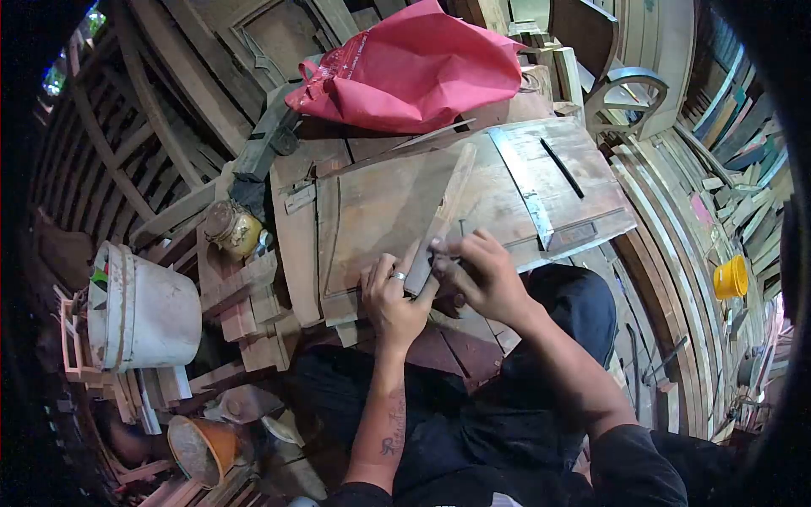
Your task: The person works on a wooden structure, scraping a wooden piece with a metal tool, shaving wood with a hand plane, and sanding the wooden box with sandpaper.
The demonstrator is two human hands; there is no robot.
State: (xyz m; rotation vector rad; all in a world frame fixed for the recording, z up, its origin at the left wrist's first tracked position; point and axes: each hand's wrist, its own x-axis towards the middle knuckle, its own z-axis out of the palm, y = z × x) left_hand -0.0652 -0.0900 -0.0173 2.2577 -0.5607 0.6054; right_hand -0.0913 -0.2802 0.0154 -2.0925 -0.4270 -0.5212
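Observation:
My left hand (395,306), a ring on one finger, is closed around the near end of a long narrow wooden strip (456,182). That end of the strip looks darker and lies over the edge of a wooden panel (389,203). My right hand (486,275) is pinched beside the same end. A thin, nail-like pin (461,225) sticks up from its fingers; the rest of it is hidden. A flat metal strip (517,182) and a slim black stick (562,167) lie on the panel's right part.
A pink bag (422,68) sits behind the panel. To the left stand a jar (235,228), a white bucket (156,308) and a tilted orange bucket (211,452). Long boards (676,296) and a yellow container (731,278) are on the right.

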